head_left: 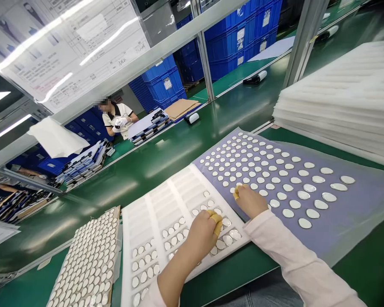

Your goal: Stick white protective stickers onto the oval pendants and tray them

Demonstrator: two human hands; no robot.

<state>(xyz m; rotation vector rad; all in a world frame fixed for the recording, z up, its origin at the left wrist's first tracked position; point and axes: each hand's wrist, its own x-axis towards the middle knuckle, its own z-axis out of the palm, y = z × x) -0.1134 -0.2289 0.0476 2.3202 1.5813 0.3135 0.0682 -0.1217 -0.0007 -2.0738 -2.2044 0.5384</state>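
Silver discs (227, 233) lie just beside the left grip (202, 235) and right grip (250, 201); both curled, whether either holds a disc hidden.

Nothing can be read: the printed sheet (73, 55) and the blue crate's label (167, 82) are too blurred.

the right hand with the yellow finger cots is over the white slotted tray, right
No, the right hand is over the lavender sheet of round silver discs, not the white slotted tray. The head view shows this. The yellow finger cots are as you said.
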